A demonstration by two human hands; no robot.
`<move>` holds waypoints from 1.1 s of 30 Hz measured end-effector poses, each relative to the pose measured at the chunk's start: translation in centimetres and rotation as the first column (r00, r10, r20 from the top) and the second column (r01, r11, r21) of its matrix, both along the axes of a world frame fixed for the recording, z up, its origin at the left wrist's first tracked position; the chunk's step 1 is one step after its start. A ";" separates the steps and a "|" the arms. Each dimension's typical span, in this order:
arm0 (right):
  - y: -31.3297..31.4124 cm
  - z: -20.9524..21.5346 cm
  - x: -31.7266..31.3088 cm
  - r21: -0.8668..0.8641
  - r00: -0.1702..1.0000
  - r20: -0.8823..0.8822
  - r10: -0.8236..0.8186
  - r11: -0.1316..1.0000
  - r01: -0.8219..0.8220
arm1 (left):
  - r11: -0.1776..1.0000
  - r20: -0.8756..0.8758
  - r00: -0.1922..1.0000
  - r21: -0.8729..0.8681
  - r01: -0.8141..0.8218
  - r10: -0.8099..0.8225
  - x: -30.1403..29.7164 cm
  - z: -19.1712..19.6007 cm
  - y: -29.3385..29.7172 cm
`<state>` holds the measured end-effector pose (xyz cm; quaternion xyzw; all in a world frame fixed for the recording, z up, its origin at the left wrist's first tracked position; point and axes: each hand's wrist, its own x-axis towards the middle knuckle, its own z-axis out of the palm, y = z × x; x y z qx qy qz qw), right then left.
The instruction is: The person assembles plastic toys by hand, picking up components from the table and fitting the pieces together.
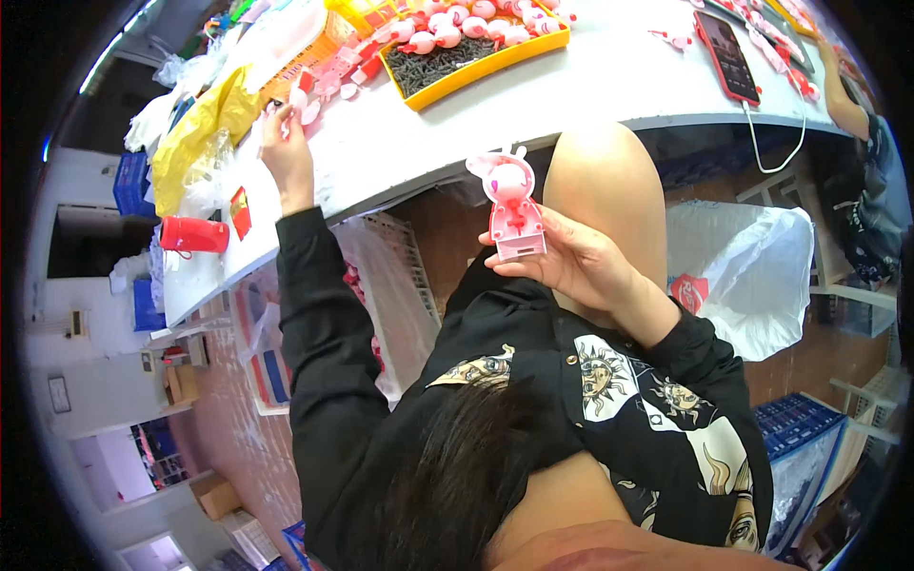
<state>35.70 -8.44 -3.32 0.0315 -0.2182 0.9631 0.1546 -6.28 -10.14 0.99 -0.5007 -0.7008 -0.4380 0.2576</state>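
My right hand (581, 262) holds up a pink-and-white rabbit-shaped toy half (512, 205) over my lap. Its open inner side faces me, with a round pale pink piece in the head and red parts in the body. A small pale block forms its base. My left hand (286, 152) reaches to the table's left side, beside loose pink and red plastic parts (333, 78). The left fingers are drawn together at the pile's edge; what they grip is too small to make out.
A yellow tray (495, 74) holds dark screws and round pink pieces. A red phone (727, 57) trails a white cable. A yellow bag (195, 143) and red cup (195, 235) are at left. Beside my leg hangs a white plastic bag (752, 285). Another person's arm (843, 100) rests far right.
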 end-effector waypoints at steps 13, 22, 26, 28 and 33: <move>-0.1 -0.1 -0.2 -0.015 1.000 0.013 -0.002 1.000 0.002 | 0.958 0.011 0.987 -0.239 0.160 -0.162 13.6 -2.1 -5.3; 0.2 -0.6 -0.3 0.025 1.000 0.011 -0.015 1.000 0.015 | 0.858 0.030 0.868 -0.139 0.494 -0.495 15.4 4.6 5.8; -0.1 -0.2 -0.3 0.027 1.000 0.002 -0.020 0.999 0.020 | 0.804 0.054 0.828 -0.211 0.555 -0.558 15.5 5.2 13.3; 0.0 -0.4 -0.2 0.011 1.000 0.010 -0.026 1.000 0.025 | 0.685 0.382 0.714 -0.236 0.690 -0.587 16.8 4.6 16.5; -0.1 0.1 -0.1 -0.072 1.000 -0.006 0.006 0.997 -0.007 | 0.698 0.020 0.906 -0.631 0.339 -0.422 15.9 0.7 24.1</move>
